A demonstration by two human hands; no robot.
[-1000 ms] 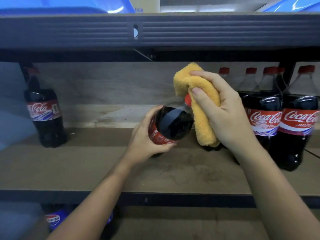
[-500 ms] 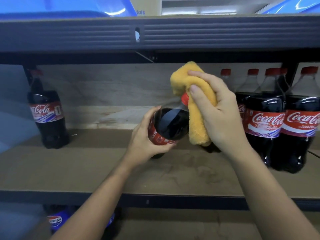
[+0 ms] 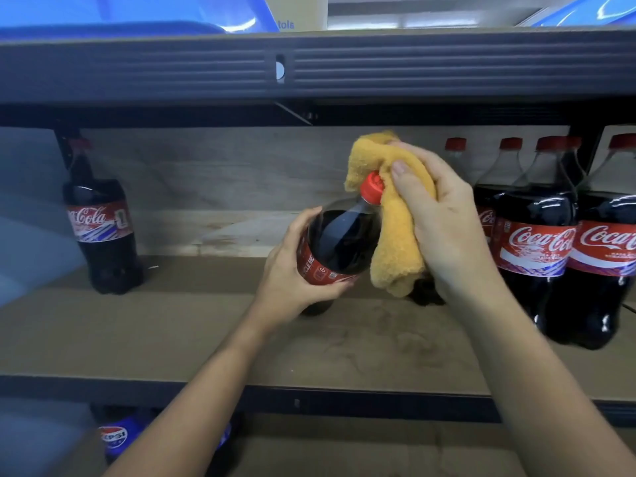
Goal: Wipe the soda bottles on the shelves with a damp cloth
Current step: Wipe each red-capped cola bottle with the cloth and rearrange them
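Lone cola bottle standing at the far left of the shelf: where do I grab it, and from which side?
Probably the labelled body of the lone bottle, reached from the front: it stands upright with bare shelf around it, and its neck sits close under the upper shelf.

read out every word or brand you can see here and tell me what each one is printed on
"Coca-Cola": labels of the upright bottles at right.
"Cola", start cut off: lone bottle at left.
"CLE ME": label of the held bottle.
"PSI": blue bottle on the lower shelf.
"tols": box up top.
Smaller label print is unreadable.
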